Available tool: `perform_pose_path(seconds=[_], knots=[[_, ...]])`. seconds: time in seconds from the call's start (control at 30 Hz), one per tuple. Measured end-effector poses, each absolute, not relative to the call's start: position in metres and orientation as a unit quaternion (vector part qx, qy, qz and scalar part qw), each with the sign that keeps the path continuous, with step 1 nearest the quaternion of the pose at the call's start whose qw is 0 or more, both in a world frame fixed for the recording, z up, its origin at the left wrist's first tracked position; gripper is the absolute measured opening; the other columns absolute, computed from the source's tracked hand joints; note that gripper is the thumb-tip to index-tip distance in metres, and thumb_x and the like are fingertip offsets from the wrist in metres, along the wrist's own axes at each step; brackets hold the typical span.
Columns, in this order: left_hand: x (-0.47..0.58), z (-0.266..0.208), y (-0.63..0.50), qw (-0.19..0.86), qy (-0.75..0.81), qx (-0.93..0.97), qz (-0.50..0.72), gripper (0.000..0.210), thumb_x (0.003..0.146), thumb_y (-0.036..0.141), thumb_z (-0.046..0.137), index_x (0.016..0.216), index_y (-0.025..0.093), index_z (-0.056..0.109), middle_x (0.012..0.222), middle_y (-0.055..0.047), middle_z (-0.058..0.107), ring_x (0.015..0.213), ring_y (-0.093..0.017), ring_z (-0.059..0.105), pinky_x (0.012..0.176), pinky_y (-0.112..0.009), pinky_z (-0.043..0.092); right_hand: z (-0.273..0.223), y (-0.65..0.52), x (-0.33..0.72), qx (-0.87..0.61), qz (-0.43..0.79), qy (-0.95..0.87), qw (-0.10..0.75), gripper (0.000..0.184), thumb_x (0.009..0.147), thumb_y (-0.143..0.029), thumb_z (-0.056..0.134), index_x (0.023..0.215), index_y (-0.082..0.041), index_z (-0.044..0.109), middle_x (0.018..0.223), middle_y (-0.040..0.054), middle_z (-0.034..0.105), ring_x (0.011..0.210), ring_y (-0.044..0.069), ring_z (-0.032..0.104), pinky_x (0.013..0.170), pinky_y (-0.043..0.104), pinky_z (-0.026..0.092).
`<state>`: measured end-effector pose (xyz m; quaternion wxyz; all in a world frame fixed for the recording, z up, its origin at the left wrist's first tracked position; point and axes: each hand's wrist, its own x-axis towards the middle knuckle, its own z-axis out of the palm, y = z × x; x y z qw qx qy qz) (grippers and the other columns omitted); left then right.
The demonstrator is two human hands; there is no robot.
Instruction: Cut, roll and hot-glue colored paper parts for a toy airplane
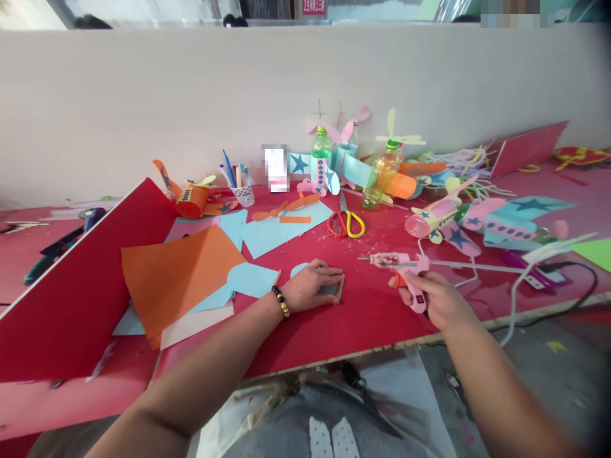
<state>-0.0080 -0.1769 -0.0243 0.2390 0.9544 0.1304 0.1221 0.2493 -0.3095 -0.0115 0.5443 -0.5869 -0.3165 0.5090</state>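
My right hand (443, 302) is wrapped round the handle of a pink hot glue gun (405, 262), held above the table with its nozzle pointing left. A long whitish glue stick (470, 266) sticks out of its back. My left hand (312, 286) lies flat on the red table, fingers stretched over a small dark grey piece (334, 290) with a pale strip along its right edge. Part of that piece is hidden under the fingers. Just left of the wrist are light blue paper cutouts (255, 280) and a large orange sheet (184, 273).
Scissors (347, 224) with red and yellow handles lie beyond my hands. Behind them stand plastic-bottle planes (382, 178) with paper wings. A pen cup (242, 194) is at the back. A red board (95, 286) leans at left; a cable (582, 299) hangs over the right edge.
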Motion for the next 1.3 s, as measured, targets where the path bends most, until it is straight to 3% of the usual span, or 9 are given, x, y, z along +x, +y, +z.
perform_pose_path(seconds=[0.17, 0.53, 1.3], knots=[[-0.007, -0.024, -0.178, 0.234, 0.133, 0.955, 0.122, 0.053, 0.08, 0.049, 0.053, 0.127, 0.024, 0.05, 0.131, -0.004, 0.051, 0.113, -0.022, 0.045, 0.096, -0.035, 0.036, -0.025, -0.311, 0.263, -0.513, 0.53, -0.25, 0.627, 0.02, 0.071, -0.034, 0.063, 0.081, -0.017, 0.065, 0.072, 0.0053, 0.061, 0.047, 0.011, 0.044, 0.042, 0.026, 0.033], [-0.005, -0.024, -0.181, 0.225, 0.142, 0.956, 0.123, 0.051, 0.082, 0.047, 0.052, 0.127, 0.024, 0.05, 0.131, -0.004, 0.051, 0.114, -0.022, 0.045, 0.097, -0.037, 0.035, -0.027, -0.314, 0.258, -0.527, 0.504, -0.292, 0.618, 0.024, 0.075, -0.039, 0.057, 0.089, -0.02, 0.063, 0.078, 0.0057, 0.061, 0.048, 0.012, 0.043, 0.045, 0.028, 0.032], [-0.002, -0.02, -0.185, 0.2, 0.138, 0.963, 0.118, 0.048, 0.083, 0.046, 0.05, 0.124, 0.022, 0.052, 0.131, -0.004, 0.051, 0.112, -0.022, 0.045, 0.098, -0.037, 0.036, -0.028, -0.316, 0.26, -0.507, 0.524, -0.283, 0.624, 0.02, 0.077, -0.035, 0.057, 0.082, -0.019, 0.066, 0.075, 0.0063, 0.062, 0.048, 0.012, 0.043, 0.044, 0.028, 0.032]])
